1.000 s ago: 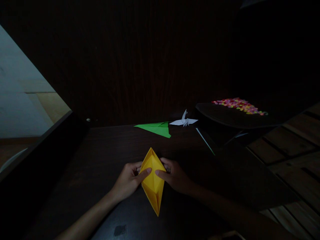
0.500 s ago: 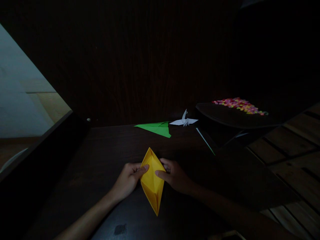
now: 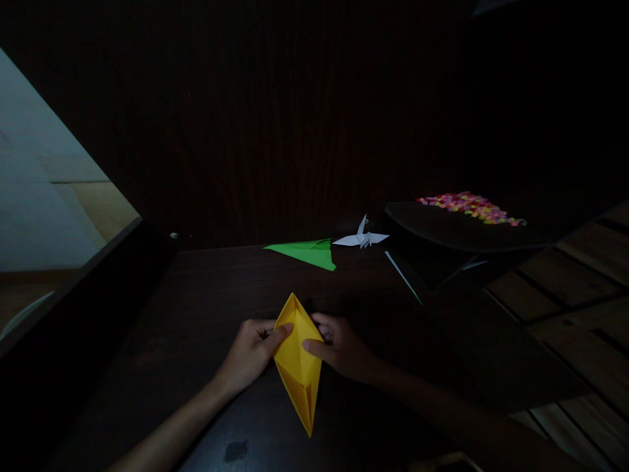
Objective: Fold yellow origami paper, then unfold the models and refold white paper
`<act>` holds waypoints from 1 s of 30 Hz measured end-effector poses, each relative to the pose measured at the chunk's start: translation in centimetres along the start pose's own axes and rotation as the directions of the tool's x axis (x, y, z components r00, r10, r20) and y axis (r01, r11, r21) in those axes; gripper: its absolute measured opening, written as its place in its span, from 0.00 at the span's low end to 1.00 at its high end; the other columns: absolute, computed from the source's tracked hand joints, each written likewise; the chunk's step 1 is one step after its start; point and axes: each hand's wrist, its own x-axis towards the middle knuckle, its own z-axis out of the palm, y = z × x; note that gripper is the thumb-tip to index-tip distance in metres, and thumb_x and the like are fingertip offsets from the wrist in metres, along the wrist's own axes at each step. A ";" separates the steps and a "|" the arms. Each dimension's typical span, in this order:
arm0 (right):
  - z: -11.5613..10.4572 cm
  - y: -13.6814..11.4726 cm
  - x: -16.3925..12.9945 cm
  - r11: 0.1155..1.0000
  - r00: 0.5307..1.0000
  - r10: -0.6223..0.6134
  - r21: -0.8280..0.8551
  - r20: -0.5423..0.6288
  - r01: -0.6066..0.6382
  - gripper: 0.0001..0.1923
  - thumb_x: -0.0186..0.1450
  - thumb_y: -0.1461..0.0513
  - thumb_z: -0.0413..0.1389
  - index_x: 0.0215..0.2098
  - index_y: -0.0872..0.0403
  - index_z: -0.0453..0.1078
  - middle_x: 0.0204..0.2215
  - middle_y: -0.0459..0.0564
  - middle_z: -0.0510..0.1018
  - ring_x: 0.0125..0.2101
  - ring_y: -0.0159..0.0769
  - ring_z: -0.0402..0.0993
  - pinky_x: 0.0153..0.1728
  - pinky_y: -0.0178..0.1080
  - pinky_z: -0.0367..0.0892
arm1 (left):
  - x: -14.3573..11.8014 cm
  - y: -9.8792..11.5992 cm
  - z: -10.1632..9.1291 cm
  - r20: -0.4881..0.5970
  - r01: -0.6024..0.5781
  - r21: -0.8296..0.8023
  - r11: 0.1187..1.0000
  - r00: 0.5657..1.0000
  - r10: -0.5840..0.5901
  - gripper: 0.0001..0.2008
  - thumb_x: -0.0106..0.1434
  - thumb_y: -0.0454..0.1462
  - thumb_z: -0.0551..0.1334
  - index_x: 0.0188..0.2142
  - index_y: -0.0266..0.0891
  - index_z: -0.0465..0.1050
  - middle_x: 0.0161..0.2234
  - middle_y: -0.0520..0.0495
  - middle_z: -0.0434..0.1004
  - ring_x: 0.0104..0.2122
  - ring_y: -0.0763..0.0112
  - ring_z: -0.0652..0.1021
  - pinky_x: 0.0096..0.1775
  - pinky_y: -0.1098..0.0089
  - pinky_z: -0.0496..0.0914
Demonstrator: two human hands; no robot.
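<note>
A folded yellow paper boat (image 3: 299, 373), long and pointed at both ends, is held above the dark wooden surface with its hollow side toward me. My left hand (image 3: 253, 347) pinches its left edge, thumb on the inside and fingers behind. On the opposite edge, my right hand (image 3: 341, 347) grips it the same way, its thumb pressed to the inner face. The fingers behind the paper are partly hidden. Beyond the hands lie a green paper plane (image 3: 307, 254) and a white paper crane (image 3: 362, 239).
A thin pale strip (image 3: 403, 277) lies right of the crane. Small pink and yellow pieces (image 3: 472, 208) are heaped on a dark raised ledge (image 3: 442, 233). A dark panel (image 3: 275, 131) rises at the back, and a raised side edge (image 3: 98, 269) runs along the left.
The yellow boat's lower tip has shifted down a little, and the boat looks slightly longer. Both hands keep their grip and have barely moved.
</note>
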 end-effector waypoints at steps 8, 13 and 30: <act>-0.1 0.5 0.2 1.000 0.998 -0.001 0.009 -0.060 0.002 0.13 0.57 0.62 0.58 0.40 0.56 0.69 0.30 0.50 0.80 0.29 0.38 0.77 0.27 0.35 0.66 | 0.1 0.4 0.3 0.042 -0.016 0.022 1.000 0.999 0.015 0.22 0.61 0.53 0.60 0.29 0.34 0.74 0.22 0.50 0.72 0.20 0.73 0.70 0.23 0.74 0.62; -0.6 0.4 0.3 0.999 0.995 -0.046 -0.002 -0.090 0.046 0.12 0.58 0.61 0.57 0.41 0.57 0.70 0.33 0.52 0.81 0.31 0.40 0.78 0.29 0.36 0.69 | -0.2 0.8 0.4 0.049 0.005 0.108 0.994 0.999 -0.010 0.22 0.60 0.52 0.61 0.25 0.35 0.73 0.17 0.54 0.67 0.16 0.76 0.66 0.20 0.75 0.59; -0.7 0.4 0.5 0.998 0.992 -0.062 -0.020 -0.110 0.060 0.10 0.58 0.60 0.57 0.37 0.57 0.69 0.30 0.50 0.79 0.29 0.38 0.76 0.28 0.36 0.68 | -0.1 0.7 0.2 0.102 0.005 0.081 0.997 0.995 -0.013 0.20 0.59 0.50 0.62 0.23 0.35 0.73 0.16 0.54 0.67 0.17 0.77 0.66 0.22 0.75 0.59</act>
